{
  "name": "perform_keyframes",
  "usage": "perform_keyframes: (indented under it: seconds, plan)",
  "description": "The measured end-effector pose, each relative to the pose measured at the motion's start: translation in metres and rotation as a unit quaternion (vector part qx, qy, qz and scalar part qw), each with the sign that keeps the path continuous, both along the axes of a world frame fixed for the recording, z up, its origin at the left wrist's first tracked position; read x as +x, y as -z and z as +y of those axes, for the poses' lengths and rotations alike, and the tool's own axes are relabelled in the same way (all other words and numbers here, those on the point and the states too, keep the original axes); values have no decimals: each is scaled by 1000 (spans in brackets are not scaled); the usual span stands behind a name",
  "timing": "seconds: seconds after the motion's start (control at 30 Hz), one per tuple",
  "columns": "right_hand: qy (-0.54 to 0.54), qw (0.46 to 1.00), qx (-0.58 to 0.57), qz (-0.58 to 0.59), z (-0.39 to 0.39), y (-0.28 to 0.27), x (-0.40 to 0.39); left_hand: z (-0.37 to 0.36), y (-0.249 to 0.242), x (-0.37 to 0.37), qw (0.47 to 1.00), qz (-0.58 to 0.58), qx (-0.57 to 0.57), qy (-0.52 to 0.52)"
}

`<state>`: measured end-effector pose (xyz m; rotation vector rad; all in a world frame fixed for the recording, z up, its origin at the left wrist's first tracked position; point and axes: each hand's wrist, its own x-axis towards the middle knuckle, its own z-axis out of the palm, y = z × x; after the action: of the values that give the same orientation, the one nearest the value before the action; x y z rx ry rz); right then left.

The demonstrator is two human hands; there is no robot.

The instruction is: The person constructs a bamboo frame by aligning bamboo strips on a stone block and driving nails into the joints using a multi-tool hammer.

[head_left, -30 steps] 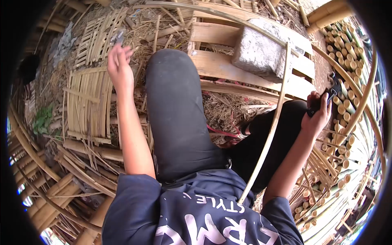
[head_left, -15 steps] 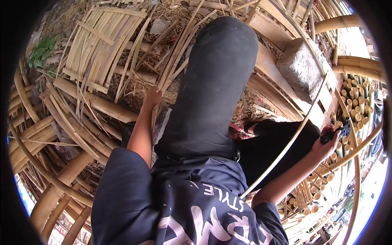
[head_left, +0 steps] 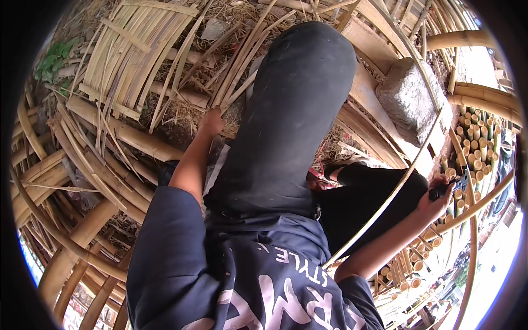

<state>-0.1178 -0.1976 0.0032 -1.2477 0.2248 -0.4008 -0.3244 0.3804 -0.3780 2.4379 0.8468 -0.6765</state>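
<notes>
My left hand, beside my raised knee, is closed around the near end of thin bamboo strips that run away toward the top. Out to the right, my right hand grips a hand tool by its black handle; a bluish-grey metal part sticks out past the fingers. The tool's exact kind is hard to make out. A long, bent bamboo strip slants over my folded right leg. Close by the tool, another strip curves down.
A slatted bamboo panel lies at upper left. Bamboo poles and split pieces are heaped on my left. A stone block rests on boards at upper right. Cut bamboo lengths are stacked beyond my right hand.
My left hand has shifted slightly up and to the right along my knee. My right hand has moved a little left and down with the tool, whose metal part shows more.
</notes>
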Motion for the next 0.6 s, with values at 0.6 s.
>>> perform_keyframes:
  seconds: [0.6]
  plan:
    - [36, 999, -18, 3, 21, -1, -2, 8, -3, 12, 995, -34, -84, 49]
